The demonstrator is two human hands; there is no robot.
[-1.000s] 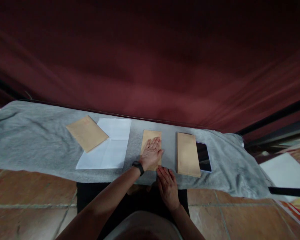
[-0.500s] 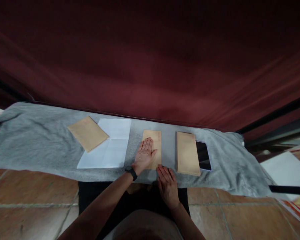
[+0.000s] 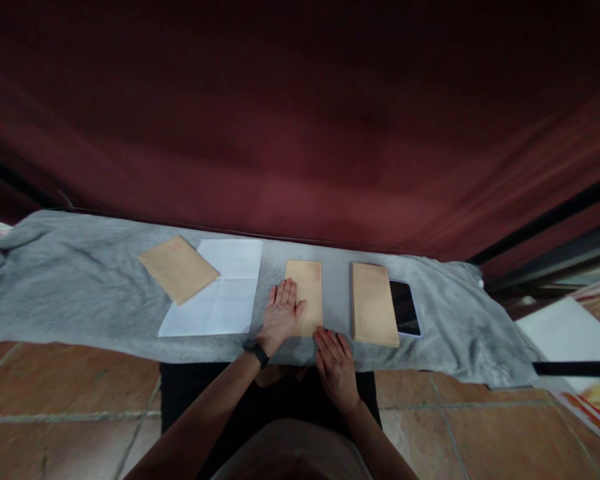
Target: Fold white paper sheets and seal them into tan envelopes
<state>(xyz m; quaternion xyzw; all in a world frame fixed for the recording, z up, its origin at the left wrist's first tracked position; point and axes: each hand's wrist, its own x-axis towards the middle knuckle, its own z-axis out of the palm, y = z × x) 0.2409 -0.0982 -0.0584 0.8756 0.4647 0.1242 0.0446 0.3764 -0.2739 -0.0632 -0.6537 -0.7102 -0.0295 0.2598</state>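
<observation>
A brown paper envelope (image 3: 310, 287) lies flat in front of me, with small red print near its upper right corner. My left hand (image 3: 281, 312) rests flat on its left side, fingers stretched out, and covers part of it. At the envelope's lower right corner, my right hand (image 3: 335, 363) touches the edge with its fingertips, the fingers extended. To the right is a stack of brown envelopes (image 3: 375, 303), partly over a dark-screened tablet (image 3: 405, 308). On the left, unfolded white sheets of paper (image 3: 220, 303) lie partly under more brown envelopes (image 3: 179, 269).
A grey cloth (image 3: 90, 287) covers the narrow table, with wrinkles at both ends. Behind it hangs a dark red curtain (image 3: 300, 147). A black bar (image 3: 575, 368) and a white sheet (image 3: 570, 337) are at the far right. Tiled floor (image 3: 70, 393) shows below.
My left hand has slid left across the envelope, uncovering more of its middle. The right hand stays at the lower right corner. The view has shifted slightly.
</observation>
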